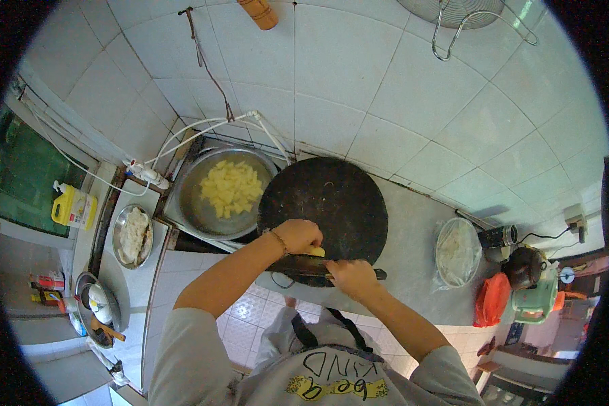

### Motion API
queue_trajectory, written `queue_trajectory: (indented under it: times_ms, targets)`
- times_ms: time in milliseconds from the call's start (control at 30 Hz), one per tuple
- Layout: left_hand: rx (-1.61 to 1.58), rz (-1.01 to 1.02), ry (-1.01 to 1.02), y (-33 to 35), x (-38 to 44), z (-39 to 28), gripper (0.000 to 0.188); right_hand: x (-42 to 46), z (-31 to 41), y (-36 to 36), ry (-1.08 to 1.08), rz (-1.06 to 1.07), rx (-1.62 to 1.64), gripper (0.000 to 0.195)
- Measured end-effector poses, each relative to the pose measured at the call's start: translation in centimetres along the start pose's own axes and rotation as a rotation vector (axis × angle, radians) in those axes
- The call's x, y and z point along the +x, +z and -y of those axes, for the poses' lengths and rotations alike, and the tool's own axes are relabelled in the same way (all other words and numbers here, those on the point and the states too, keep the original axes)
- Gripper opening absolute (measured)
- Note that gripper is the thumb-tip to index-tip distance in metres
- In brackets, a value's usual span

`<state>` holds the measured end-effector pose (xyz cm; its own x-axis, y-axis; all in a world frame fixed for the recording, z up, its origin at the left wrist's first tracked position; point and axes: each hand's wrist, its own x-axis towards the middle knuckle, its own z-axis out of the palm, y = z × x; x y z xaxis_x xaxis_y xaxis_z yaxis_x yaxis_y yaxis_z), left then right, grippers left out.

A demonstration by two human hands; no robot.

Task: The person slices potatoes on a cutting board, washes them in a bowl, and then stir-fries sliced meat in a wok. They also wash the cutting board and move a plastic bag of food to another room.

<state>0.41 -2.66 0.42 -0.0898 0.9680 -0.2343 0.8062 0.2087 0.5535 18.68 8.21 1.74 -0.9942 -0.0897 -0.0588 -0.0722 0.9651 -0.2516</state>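
Note:
On a round dark chopping board [330, 203], my left hand [299, 236] holds a yellow piece of food [314, 250], perhaps potato, near the board's front edge. My right hand [354, 278] grips a dark cleaver [304, 265], whose broad blade lies just in front of the yellow piece and partly under my left wrist. The cleaver's handle end shows to the right of my right hand. Left of the board, a large metal basin [193, 213] holds yellow chunks [231, 188] in water. How far the blade touches the piece cannot be told.
A metal dish [149, 243] of whitish food and a yellow bottle [76, 207] stand at the left, above a pan [114, 304] with utensils. On the right counter are a plastic-covered bowl [457, 254], a red bag [491, 299] and a dark pot [522, 268]. A tiled wall rises behind.

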Motion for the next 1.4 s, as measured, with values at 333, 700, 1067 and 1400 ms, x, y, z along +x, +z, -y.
queue_trajectory:
  times_ms: [333,700,1067,1400]
  targets:
    - [-0.461,0.023,-0.170,-1.5,-1.3,3.5,0.061,-6.0,-1.1,-5.0,0.100,-0.053,0.171,0.025]
    - [-0.142,-0.186,-0.047,2.7,-5.1,-0.3,0.077,-9.5,-0.2,-0.1,0.770,-0.074,0.817,0.022]
    - [-0.311,-0.773,-0.452,8.9,-3.0,-5.4,0.058,-7.4,1.4,-0.4,0.608,0.031,0.647,0.028]
    - [-0.441,-0.900,-0.481,9.0,-4.2,-5.9,0.044,-6.5,1.5,-4.0,0.522,0.052,0.518,0.030]
